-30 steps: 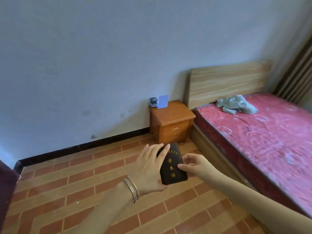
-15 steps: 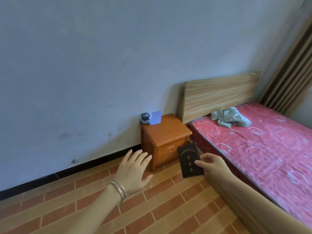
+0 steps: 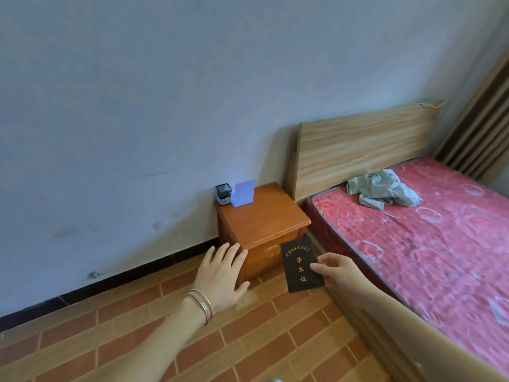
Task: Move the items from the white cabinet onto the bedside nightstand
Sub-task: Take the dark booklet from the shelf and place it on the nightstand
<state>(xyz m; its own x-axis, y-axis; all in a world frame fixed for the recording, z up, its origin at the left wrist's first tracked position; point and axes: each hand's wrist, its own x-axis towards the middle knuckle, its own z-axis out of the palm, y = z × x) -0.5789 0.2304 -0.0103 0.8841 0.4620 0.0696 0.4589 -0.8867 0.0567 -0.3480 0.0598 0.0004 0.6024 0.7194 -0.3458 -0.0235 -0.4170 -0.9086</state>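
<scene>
One hand alone now carries the dark booklet [image 3: 301, 264]. A second ago both hands were on it, but the left hand [image 3: 223, 274] has let go and now hangs empty, fingers straight and slightly spread, in front of the left front corner of the nightstand [image 3: 264, 216]. The right hand [image 3: 340, 271] pinches the booklet by its right edge, thumb on the cover. It holds the booklet upright in the air before the drawer front, below the top's front edge and not yet over it. The nightstand has also come nearer in view, so I judge the carry almost over, with only the lift and set-down left. At the top's back left corner stand a small black-and-white container [image 3: 223, 193] and a pale blue card [image 3: 243, 193] propped upright just beside it. The cover reads 学生证 in gold down its middle. The smaller gold line arched above is too fine to read, as is the container's label.
</scene>
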